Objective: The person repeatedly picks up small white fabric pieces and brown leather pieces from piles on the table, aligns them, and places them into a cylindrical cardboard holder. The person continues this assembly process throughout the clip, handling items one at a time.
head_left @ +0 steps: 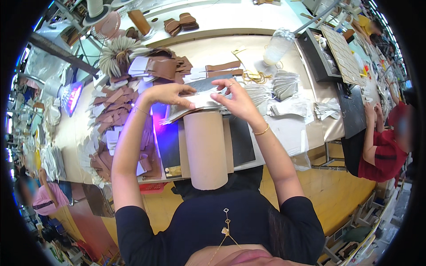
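A stack of thin white pieces with brown edges (202, 103) lies at the far end of a beige cylinder (206, 150), which points toward my body. My left hand (166, 95) grips the left part of this stack, thumb and forefinger bent over it. On the right side, my right hand (238, 101) has its fingers spread apart, with the thumb tip at the stack's edge. Its other fingertips hover over a dark grey sheet (212, 83). Part of the stack is hidden behind my fingers.
Loose brown leather pieces (116, 106) pile up on the left. Several fanned white bundles (286, 85) sit to the right, near a clear plastic cup (278, 46). A lit lamp (71, 98) stands at far left. A co-worker in red (384, 153) sits at far right.
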A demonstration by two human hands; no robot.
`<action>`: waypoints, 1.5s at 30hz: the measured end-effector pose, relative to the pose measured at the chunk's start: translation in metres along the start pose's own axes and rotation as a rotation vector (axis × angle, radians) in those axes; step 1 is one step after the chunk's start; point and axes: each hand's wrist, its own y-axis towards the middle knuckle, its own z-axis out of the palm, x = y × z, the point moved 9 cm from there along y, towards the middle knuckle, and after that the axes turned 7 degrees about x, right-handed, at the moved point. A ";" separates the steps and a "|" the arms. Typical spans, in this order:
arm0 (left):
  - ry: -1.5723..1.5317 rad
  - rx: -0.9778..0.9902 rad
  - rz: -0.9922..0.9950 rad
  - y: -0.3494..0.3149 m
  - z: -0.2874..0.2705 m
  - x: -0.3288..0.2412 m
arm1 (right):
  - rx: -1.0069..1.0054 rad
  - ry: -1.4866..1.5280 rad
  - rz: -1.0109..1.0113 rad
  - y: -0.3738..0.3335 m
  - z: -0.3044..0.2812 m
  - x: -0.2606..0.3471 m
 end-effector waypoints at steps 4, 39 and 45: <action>0.009 0.109 -0.084 0.016 -0.002 0.011 | -0.227 -0.264 0.217 0.008 -0.077 -0.056; -1.258 -0.424 0.843 -0.114 -0.042 -0.049 | -0.064 0.812 -0.147 0.014 -0.038 0.073; -1.117 -0.237 1.037 -0.124 0.020 -0.131 | 0.129 1.085 -0.348 -0.012 0.010 0.142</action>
